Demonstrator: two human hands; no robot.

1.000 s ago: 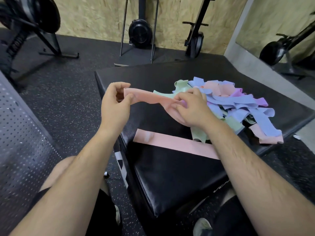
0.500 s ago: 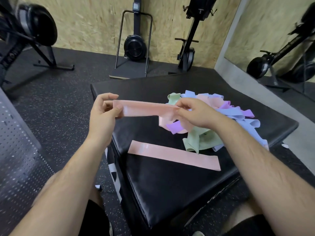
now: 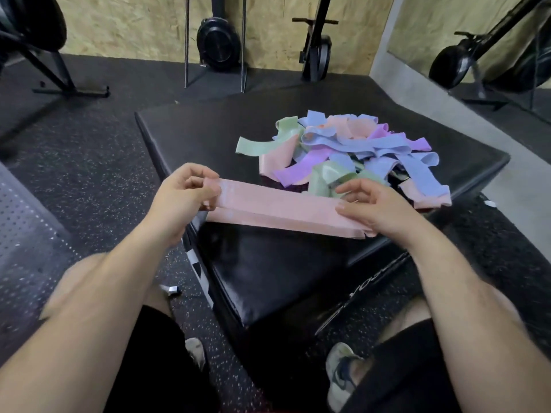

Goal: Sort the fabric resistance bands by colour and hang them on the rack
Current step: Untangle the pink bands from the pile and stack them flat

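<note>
pink band (image 3: pixel 277 201) lowered near box (image 3: pixel 268 278) edge | left grip (image 3: pixel 179 198), right grip (image 3: pixel 375 207) pinch its ends

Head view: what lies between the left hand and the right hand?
A pink fabric resistance band, held by the left hand and the right hand at its ends, spans the gap in the head view.

**One head-worn view, looking down**

Just the single wide-angle camera here, worn on the head, facing forward and down. Forearms (image 3: pixel 89 308) fill the bottom corners, the black table (image 3: pixel 268 278) sits close below, and the plywood wall (image 3: pixel 134 25) runs along the top edge.
</note>
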